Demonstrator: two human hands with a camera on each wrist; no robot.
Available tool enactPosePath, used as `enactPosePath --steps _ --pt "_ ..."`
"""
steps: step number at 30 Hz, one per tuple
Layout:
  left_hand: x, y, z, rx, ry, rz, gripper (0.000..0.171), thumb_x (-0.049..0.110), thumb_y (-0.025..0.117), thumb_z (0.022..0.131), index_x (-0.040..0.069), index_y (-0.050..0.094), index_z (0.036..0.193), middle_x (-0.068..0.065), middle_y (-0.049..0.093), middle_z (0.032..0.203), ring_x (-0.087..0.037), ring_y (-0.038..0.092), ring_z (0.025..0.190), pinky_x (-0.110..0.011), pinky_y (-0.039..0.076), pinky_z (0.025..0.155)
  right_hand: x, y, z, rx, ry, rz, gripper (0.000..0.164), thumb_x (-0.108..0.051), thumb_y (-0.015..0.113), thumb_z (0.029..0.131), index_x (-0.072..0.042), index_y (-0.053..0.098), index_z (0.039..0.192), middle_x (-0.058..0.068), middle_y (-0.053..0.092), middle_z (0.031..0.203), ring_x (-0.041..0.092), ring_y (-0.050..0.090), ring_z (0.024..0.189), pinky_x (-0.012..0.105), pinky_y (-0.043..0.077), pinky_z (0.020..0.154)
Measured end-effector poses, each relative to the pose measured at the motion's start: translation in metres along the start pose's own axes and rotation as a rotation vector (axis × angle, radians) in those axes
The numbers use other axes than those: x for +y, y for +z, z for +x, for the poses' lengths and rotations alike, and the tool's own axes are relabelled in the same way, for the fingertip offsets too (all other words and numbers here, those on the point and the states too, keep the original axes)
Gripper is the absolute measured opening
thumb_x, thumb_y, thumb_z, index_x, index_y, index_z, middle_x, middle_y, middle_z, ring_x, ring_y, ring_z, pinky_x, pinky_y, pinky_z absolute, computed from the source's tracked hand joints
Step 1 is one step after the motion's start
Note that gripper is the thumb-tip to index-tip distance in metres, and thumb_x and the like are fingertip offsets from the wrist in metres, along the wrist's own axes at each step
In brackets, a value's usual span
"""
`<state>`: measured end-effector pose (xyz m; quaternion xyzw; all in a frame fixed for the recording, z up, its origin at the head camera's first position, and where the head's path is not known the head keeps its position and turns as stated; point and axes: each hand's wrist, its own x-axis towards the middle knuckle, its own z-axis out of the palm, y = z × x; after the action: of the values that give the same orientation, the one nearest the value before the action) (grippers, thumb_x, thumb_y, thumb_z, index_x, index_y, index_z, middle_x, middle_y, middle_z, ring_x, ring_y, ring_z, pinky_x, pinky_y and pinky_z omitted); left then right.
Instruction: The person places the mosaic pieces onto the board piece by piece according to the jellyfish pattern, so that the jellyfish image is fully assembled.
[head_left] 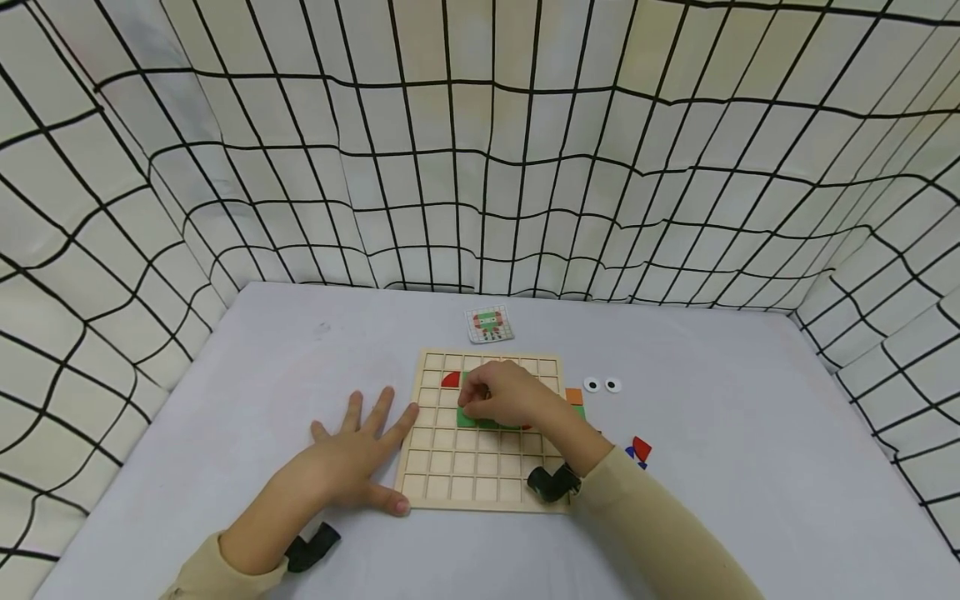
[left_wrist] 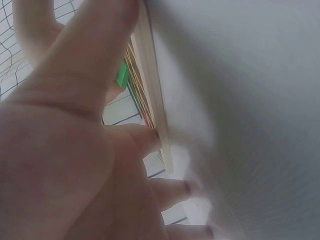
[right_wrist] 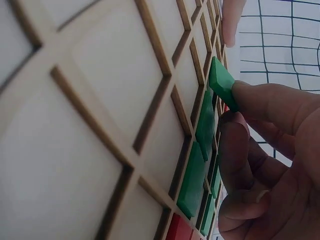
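Observation:
A wooden grid board (head_left: pixel 450 465) lies on the white-covered table. My right hand (head_left: pixel 517 396) is over its middle and pinches a green square tile (right_wrist: pixel 223 84) between thumb and finger. The tile is tilted above the grid, beside a row of green tiles (right_wrist: pixel 192 182). A red tile (right_wrist: pixel 179 227) adjoins that row. One red quarter-round tile (head_left: pixel 451 380) sits in an upper-left cell. My left hand (head_left: pixel 348 462) lies with fingers spread on the table, its fingertips and thumb at the board's left edge. My right hand hides part of the upper cells.
Behind the board lies a small pattern card (head_left: pixel 490 325). To the right are an orange square tile (head_left: pixel 573 396), two round eye tiles (head_left: pixel 602 385), and red (head_left: pixel 641 448) and blue pieces. Black netting (head_left: pixel 487 158) over white sheeting encloses the table's back and sides.

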<state>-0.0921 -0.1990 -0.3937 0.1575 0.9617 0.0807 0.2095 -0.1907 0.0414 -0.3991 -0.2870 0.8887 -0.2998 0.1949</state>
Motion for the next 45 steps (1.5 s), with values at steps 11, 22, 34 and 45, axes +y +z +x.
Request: enactPosePath --steps 11,22,34,45 --pt "0.0 0.0 0.001 0.005 -0.002 0.005 0.127 0.075 0.076 0.061 0.02 0.018 0.161 -0.026 0.004 0.165 -0.064 0.002 0.143 -0.091 0.014 0.085 -0.001 0.0 -0.001 -0.008 0.003 -0.044 0.006 -0.019 0.073 0.09 -0.023 0.072 0.086 -0.009 0.062 0.076 0.01 0.055 0.075 0.028 0.047 0.071" --pt "0.001 0.001 0.0 -0.007 -0.015 -0.005 0.127 0.073 0.077 0.062 0.02 0.019 0.161 -0.025 0.003 0.165 -0.063 0.0 0.144 -0.091 0.012 0.086 0.006 -0.003 -0.008 0.014 0.001 -0.013 0.004 -0.025 0.073 0.091 -0.022 0.073 0.093 -0.01 0.064 0.077 0.01 0.057 0.077 0.028 0.048 0.072" --pt "0.001 0.002 0.0 0.002 -0.017 0.0 0.128 0.072 0.078 0.061 0.02 0.019 0.161 -0.025 0.003 0.165 -0.063 0.0 0.143 -0.092 0.012 0.085 0.025 -0.018 -0.035 0.092 0.022 0.071 0.008 -0.026 0.071 0.093 -0.022 0.073 0.099 -0.011 0.066 0.089 0.013 0.057 0.083 0.031 0.05 0.075" --pt "0.001 0.002 0.002 0.004 -0.019 0.002 0.128 0.073 0.078 0.06 0.019 0.02 0.161 -0.025 0.003 0.165 -0.063 0.0 0.143 -0.092 0.012 0.086 0.058 -0.036 -0.082 0.166 0.08 0.145 0.013 -0.028 0.069 0.094 -0.019 0.072 0.104 -0.005 0.065 0.093 0.019 0.059 0.08 0.032 0.052 0.066"
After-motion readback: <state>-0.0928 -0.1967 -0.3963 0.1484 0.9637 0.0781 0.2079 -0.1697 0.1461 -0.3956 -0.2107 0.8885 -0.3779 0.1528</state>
